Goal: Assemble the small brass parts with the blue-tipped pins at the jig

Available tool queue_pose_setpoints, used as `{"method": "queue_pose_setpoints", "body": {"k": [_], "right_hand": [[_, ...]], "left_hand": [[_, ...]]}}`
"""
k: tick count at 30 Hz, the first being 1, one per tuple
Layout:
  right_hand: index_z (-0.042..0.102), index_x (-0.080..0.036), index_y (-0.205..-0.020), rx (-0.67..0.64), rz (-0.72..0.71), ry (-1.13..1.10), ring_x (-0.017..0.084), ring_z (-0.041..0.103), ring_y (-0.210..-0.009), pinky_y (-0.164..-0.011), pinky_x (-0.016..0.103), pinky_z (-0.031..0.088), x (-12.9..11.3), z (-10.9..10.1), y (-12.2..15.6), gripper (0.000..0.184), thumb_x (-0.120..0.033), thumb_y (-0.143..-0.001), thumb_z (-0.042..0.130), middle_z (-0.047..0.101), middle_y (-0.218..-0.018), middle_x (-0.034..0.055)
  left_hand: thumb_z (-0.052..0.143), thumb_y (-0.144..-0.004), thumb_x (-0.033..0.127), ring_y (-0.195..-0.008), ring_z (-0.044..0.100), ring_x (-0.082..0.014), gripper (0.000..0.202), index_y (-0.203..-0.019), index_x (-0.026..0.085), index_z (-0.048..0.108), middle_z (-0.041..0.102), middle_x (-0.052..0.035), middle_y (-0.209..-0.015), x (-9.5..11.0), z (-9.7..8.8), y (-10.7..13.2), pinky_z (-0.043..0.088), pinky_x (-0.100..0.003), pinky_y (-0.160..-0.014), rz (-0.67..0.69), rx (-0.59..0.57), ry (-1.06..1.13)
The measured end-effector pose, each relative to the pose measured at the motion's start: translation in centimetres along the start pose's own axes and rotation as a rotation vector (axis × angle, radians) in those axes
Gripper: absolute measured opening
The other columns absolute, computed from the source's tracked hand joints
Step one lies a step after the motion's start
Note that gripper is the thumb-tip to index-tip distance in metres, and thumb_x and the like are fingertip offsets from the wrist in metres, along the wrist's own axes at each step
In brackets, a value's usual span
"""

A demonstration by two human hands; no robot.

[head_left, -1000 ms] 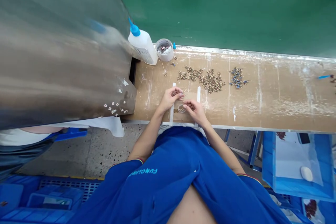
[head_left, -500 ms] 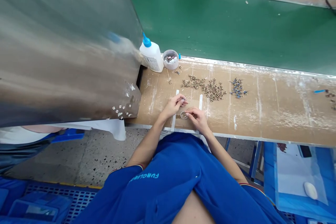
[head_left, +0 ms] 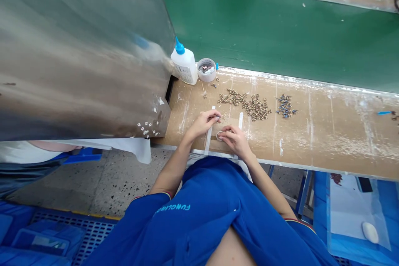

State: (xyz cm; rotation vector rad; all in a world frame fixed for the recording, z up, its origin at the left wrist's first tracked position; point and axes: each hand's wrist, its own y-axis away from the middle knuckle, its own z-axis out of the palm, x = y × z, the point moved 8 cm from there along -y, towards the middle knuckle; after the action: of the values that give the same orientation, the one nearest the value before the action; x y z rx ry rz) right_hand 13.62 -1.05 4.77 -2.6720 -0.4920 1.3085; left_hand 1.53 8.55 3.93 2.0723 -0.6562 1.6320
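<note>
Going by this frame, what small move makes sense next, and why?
Probably a slight move of the right hand toward the left hand: the right's fingertips are at the small round dish, while the left's, just beyond it, seem to pinch something too tiny to identify.

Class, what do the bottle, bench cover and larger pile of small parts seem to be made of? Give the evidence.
Bottle: probably plastic, satin white, with smooth, rounded sides.
Bench cover: likely cardboard, plain brown with straight seams, glossy in patches.
Pile: maybe metal, shiny gold, judging by bright glints; plated plastic is possible.
</note>
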Motion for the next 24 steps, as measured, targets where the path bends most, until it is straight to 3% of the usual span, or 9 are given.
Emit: {"method": "queue_pose_setpoints", "body": {"k": [5,10,18,24], "right_hand": [[0.081,-0.027,-0.101,0.017,-0.024,0.024,0.020,0.069,-0.092,-0.083,0.036,0.059,-0.2,-0.3,0.1,0.019,-0.029,-0.103,0.062,0.071,-0.102,0.0085],[0.080,-0.026,-0.102,0.019,-0.057,0.037,0.020,0.069,-0.092,-0.082,0.035,0.059,-0.6,-0.3,0.0,0.020,-0.029,-0.104,0.060,0.072,-0.101,0.0089],[0.081,-0.027,-0.101,-0.004,-0.006,0.024,0.021,0.070,-0.092,-0.082,0.037,0.060,-0.1,-0.1,0.1,0.018,-0.026,-0.102,0.063,0.072,-0.102,0.0089],[0.080,-0.027,-0.097,0.032,0.010,0.025,0.022,0.070,-0.093,-0.082,0.037,0.060,0.1,-0.3,0.2,0.020,-0.024,-0.102,0.061,0.073,-0.101,0.0090]], "left_hand": [[0.053,-0.095,0.026,-0.101,0.077,-0.0203,0.009,-0.098,0.019,0.058,0.078,-0.0059,-0.095,0.5,0.0,0.5,0.056,-0.031,-0.090,-0.041,-0.050,0.027],[0.057,-0.091,0.026,-0.103,0.076,-0.0214,0.008,-0.091,0.019,0.054,0.078,-0.0082,-0.097,-0.4,0.0,0.6,0.057,-0.033,-0.092,-0.081,-0.053,0.085],[0.067,-0.082,0.029,-0.082,0.069,-0.0167,0.013,-0.086,0.016,0.067,0.074,-0.0037,-0.087,-1.7,0.0,0.9,0.056,-0.030,-0.082,-0.097,-0.020,0.082],[0.072,-0.078,0.030,-0.077,0.066,-0.0144,0.017,-0.084,0.015,0.067,0.071,-0.0027,-0.082,-2.9,1.6,0.7,0.055,-0.026,-0.077,-0.078,0.022,0.206]]}}
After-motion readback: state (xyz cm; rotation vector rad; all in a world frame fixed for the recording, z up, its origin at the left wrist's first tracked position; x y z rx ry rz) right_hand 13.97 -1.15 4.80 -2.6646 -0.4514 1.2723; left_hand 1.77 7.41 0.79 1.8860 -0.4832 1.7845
